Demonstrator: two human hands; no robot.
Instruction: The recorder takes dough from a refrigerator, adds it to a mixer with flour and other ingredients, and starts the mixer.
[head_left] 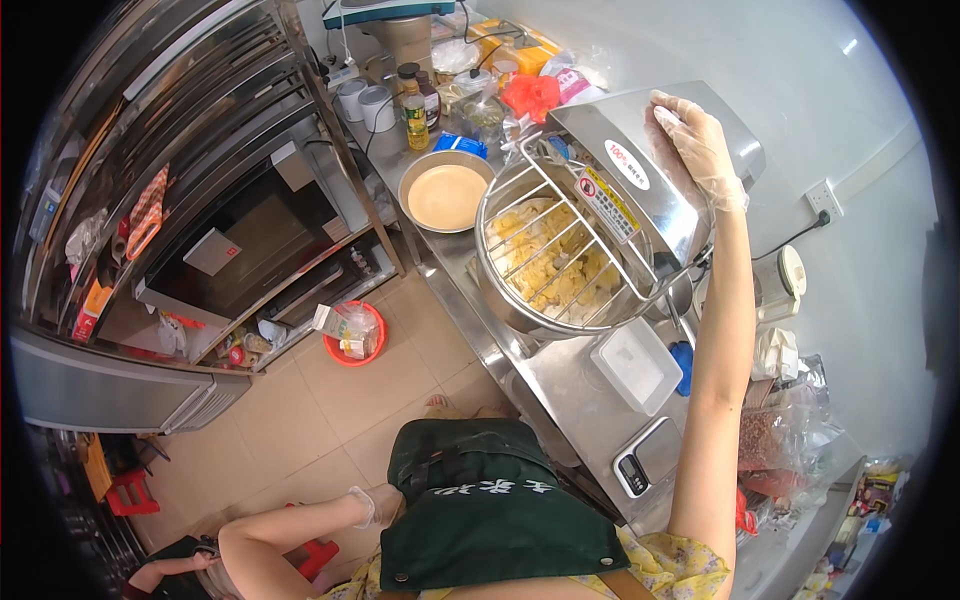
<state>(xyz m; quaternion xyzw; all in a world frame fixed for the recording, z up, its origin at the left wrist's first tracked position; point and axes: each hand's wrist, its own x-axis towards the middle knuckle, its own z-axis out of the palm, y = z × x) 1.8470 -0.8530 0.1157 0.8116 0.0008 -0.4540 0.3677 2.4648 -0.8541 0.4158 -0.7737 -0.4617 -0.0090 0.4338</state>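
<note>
A steel stand mixer [655,185] stands on the counter, its bowl [497,283] under a wire guard [545,180]. Pale yellow chunks and whitish, powdery stuff [560,262] lie inside the bowl. My right hand [690,140], in a clear glove, reaches up to the top of the mixer head, its fingers stretched out along the metal. I cannot tell whether it presses there. Down by the side of my dark green apron [490,490] is my left hand [382,504], gloved too. Its fingers are mostly hidden against the apron.
Left of the mixer bowl sits a round pan [445,192] of beige contents. A plastic container [636,365] and a digital scale [645,458] lie on the near counter. An oven [240,230] is at left; a red bin [355,333] stands on the floor. Another person's arm [165,572] shows lower left.
</note>
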